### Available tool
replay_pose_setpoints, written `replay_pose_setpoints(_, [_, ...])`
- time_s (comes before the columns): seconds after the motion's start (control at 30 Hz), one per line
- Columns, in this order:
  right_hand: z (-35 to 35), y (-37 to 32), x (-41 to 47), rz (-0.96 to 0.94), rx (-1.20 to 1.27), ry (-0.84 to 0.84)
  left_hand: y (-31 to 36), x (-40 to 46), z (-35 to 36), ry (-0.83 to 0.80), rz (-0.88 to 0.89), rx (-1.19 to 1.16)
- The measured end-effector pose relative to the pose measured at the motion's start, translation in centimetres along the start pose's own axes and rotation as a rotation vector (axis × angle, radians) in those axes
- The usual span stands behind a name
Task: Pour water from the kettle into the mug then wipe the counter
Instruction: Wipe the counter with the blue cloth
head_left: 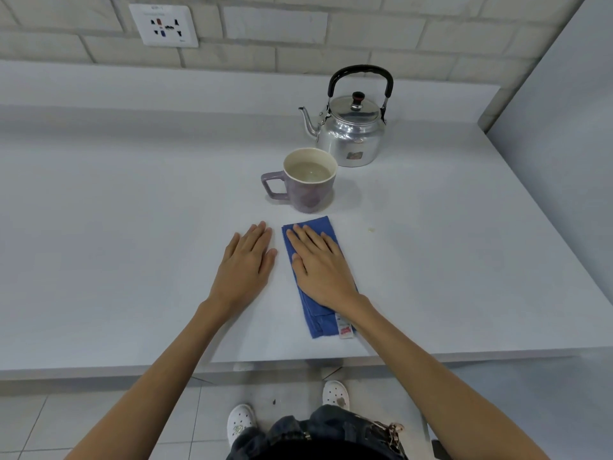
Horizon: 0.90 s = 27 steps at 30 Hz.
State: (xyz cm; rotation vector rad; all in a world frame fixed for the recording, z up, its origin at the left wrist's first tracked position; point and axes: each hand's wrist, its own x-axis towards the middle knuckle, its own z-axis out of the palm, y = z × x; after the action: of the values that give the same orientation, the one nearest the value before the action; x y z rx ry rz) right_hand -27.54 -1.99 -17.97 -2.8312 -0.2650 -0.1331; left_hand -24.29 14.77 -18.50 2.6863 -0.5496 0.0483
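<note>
**Q:** Cloth [316, 277] and fingers: how do they stand?

**A:** The right hand [323, 265] lies flat on the blue folded cloth, fingers [306, 237] extended and pressing, not curled around it. The left hand [247, 260] rests palm-down on the bare counter [116, 227], just left of the cloth, grasping nothing.

**Q:** Which way does the cloth run?

**A:** Its long axis runs near to far, tilted slightly left at the far end. Just beyond that end stands the mug [306, 180], water inside; the kettle [351, 127] sits farther off, to the right. Wiping strokes probably belong to the right hand, and should stop short of the mug.
</note>
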Motion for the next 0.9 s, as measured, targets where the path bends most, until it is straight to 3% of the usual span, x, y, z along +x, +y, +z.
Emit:
replay_pose_setpoints(0.23, [-0.9, 1.3, -5.3, -0.057, 0.092, -0.037, -0.1, 0.0, 0.1, 0.015, 0.001, -0.011])
replay_pose_setpoints(0.57, [-3.0, 8.4, -2.7, 0.115, -0.016, -0.008, 0.1, -0.3, -0.2, 0.045, 0.002, -0.022])
replay_pose_setpoints(0.9, [-1.6, 5.1, 0.0, 0.020, 0.001, -0.009, 0.1, -0.3, -0.1, 0.022, -0.002, -0.002])
